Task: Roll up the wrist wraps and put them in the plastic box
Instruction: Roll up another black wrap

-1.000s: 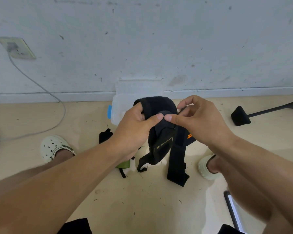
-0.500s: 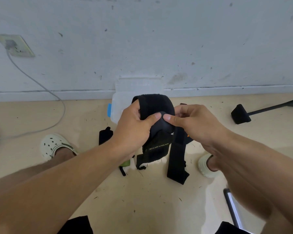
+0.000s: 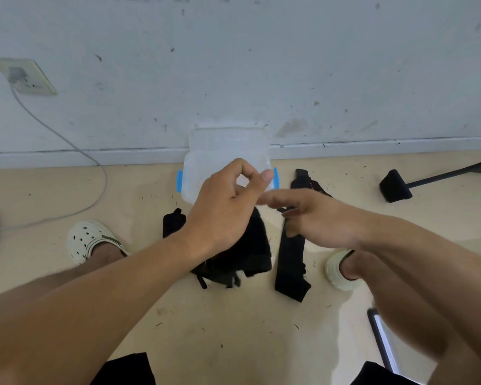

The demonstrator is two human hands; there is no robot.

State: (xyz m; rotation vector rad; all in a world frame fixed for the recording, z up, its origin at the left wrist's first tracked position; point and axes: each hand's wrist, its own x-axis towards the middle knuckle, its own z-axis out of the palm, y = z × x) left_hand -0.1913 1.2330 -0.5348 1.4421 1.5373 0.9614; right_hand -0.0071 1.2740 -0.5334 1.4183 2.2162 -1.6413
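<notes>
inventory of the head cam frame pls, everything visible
plastic box: 1, clear with blue clips, on the floor against the wall, partly behind the left hand
wrist wraps: black; one bunched under the left hand, one long strip flat to its right, one end showing left of the wrist, another piece right of the box; total count unclear
wall socket: 1, pale, on the wall, upper left
cable: 1, grey, from the socket down across the floor
black stand foot: 1, on the floor, far right
shoes: 2, cream, left and right
left hand: fingers loosely curled, nothing visibly in them
right hand: blurred, fingers extended over the strip
</notes>
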